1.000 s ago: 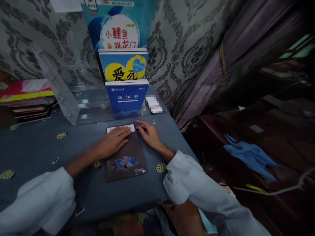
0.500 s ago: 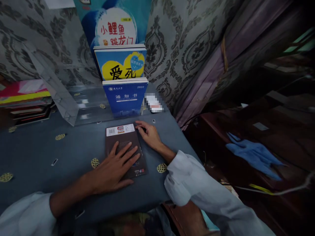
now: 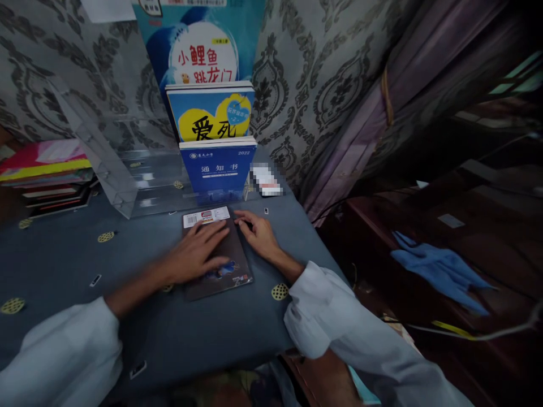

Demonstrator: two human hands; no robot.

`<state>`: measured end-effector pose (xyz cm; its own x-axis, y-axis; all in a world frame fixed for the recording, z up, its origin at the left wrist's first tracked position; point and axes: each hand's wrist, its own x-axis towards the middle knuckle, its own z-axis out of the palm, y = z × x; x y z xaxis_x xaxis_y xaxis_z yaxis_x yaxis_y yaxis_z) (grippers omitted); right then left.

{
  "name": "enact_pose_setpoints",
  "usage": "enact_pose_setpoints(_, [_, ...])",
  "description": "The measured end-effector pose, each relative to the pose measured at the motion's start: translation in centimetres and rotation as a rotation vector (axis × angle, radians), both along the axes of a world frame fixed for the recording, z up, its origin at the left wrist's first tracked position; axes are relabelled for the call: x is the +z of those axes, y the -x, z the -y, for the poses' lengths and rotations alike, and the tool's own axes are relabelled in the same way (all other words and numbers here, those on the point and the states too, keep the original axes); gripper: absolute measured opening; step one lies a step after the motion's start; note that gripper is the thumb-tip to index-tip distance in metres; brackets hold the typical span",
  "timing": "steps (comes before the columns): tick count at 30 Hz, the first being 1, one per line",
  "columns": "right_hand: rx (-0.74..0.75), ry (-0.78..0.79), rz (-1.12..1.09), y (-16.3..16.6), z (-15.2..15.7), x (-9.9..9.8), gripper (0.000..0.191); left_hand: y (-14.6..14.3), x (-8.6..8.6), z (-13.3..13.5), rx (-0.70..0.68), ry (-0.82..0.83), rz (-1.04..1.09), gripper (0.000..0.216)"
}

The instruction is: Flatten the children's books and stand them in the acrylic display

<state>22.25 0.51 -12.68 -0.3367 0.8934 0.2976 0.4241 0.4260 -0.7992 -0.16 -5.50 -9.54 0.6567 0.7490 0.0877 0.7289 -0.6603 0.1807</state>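
"Pink and yellow covers top the stack of books (image 3: 55, 195) at the far left of the frame. Next item?"

"Clear acrylic rack (image 3: 95, 152), left of centre, standing on the blue-grey tablecloth (image 3: 68, 243)."

"State of the left hand (image 3: 197, 249)?"

"Centre of frame. Palm down on the brown book (image 3: 233, 249), fingers extended, grasping nothing."

"Position of that book?"

"Centre of frame, flat on the tablecloth, barcode label (image 3: 206, 216) at its upper end. Above it, the teal 小鲤鱼跳龙门 book (image 3: 203, 53), the yellow-and-blue book (image 3: 212, 116) and the blue 2022 booklet (image 3: 218, 169) stand rear to front."

"State of the right hand (image 3: 259, 234)?"

"Right of centre, beside the book's upper right edge. Fingers loosely curled, released. Fingertip contact with that edge: cannot tell."

"Items further right?"

"Pixelated rectangular item (image 3: 266, 178), just above the right hand. Mauve curtain (image 3: 356, 130), gathered by a band, upper right. Blue cloth (image 3: 439, 268), right side, lying on a dark reddish surface."
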Motion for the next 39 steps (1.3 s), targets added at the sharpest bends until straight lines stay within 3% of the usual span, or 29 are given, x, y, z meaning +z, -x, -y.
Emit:
enact_pose_setpoints(5, [-0.014, 0.002, 0.004, 0.0, 0.0, 0.2, 0.038, -0.2, -0.1, -5.4, 0.102, 0.045, 0.017, 0.059])
enact_pose_setpoints(10, [-0.016, 0.024, 0.019, 0.1, -0.1, 0.5, 0.039, -0.7, -0.4, -6.2, 0.083, -0.007, 0.014, 0.054])
enact_pose_setpoints(18, [-0.003, 0.005, -0.001, 0.1, -0.3, 0.2, 0.037, -0.9, 0.0, -3.9, -0.035, 0.035, 0.026, 0.055])
enact_pose_setpoints(28, [-0.001, 0.009, 0.030, 0.0, -0.3, 0.2, 0.037, -2.2, 0.2, 3.0, -0.290, 0.094, 0.070, 0.049])
enact_pose_setpoints(32, [-0.008, 0.013, 0.043, 0.1, -0.2, 0.3, 0.037, -2.6, 0.4, 4.6, -0.355, 0.112, 0.079, 0.049])
enact_pose_setpoints(37, [0.001, -0.189, 0.144, 0.1, 0.6, 1.0, 0.033, -2.9, 0.4, 4.9, -0.354, 0.077, 0.065, 0.047])
enact_pose_setpoints(39, [0.078, -0.289, 0.208, 0.4, 1.1, 1.6, 0.032, -2.9, 0.4, 4.9, -0.354, 0.056, 0.073, 0.046])
